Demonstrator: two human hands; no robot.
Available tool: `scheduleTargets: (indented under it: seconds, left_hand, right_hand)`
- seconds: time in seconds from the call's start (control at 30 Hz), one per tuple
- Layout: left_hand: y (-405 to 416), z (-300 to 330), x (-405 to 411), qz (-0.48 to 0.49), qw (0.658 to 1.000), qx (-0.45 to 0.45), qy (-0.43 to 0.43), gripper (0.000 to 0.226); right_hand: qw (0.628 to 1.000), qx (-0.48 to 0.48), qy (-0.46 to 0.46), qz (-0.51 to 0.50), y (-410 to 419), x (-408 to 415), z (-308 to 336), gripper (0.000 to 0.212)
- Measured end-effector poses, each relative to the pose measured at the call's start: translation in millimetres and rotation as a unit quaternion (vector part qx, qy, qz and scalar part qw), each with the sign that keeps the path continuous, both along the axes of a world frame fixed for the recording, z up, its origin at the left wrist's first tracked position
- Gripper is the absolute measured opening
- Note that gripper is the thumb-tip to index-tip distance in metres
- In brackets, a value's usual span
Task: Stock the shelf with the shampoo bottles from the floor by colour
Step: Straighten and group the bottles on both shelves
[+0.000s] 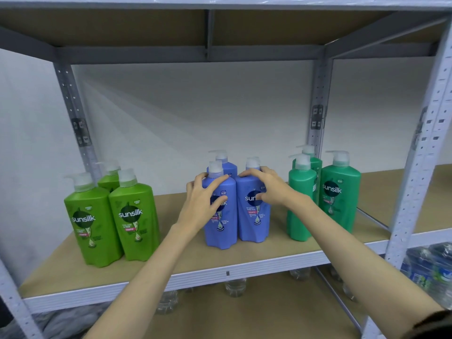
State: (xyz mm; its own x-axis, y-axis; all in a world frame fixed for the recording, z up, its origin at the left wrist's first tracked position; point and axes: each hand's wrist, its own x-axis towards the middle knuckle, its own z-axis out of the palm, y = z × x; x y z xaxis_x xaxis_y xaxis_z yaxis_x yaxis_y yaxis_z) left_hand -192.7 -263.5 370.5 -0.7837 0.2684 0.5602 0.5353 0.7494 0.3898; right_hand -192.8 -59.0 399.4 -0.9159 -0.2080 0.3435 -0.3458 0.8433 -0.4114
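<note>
Head view: left hand [200,204] grips the front-left blue bottle [220,216], right hand [266,187] curls over its neighbour [254,216] on the shelf [220,270]. Best nudge both together, labels forward, between the green groups.

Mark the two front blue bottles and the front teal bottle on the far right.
Left front blue bottle [221,231]: head view, lower label.
Right front blue bottle [254,226]: head view, lower front.
Far-right teal bottle [341,192]: head view, front label.
</note>
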Motion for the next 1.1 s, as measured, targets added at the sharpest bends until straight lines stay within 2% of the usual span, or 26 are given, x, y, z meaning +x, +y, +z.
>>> scheduleTargets:
  seconds: [0.23,0.37,0.43,0.93,1.0,1.1]
  left_hand:
    - [6.5,-7.8,-2.7,0.036,0.999,0.019,0.035,0.050]
    - [2.5,-13.3,-3.9,-0.034,0.992,0.119,0.026,0.044]
    - [0.8,-13.4,-4.9,-0.048,0.989,0.137,0.025,0.041]
    - [12.8,-26.2,0.1,-0.001,0.988,0.140,0.065,0.044]
    - [15.7,-31.2,3.7,0.013,0.988,0.117,0.101,0.043]
    - [29.4,-38.8,11.2,-0.033,0.978,0.100,0.178,0.033]
  right_hand:
    - [1.000,-0.014,0.022,-0.006,0.7,2.8,-8.2,0.065]
    - [0.999,-0.001,0.048,-0.025,0.4,7.4,-12.1,0.064]
    - [0.998,-0.004,0.062,-0.020,2.1,6.8,-12.9,0.063]
    - [0.998,-0.016,0.054,-0.012,0.3,13.2,-18.7,0.065]
    - [0.997,-0.038,0.064,-0.018,2.7,23.6,-20.0,0.066]
    - [0.988,-0.066,0.131,-0.054,22.9,47.4,-25.2,0.058]
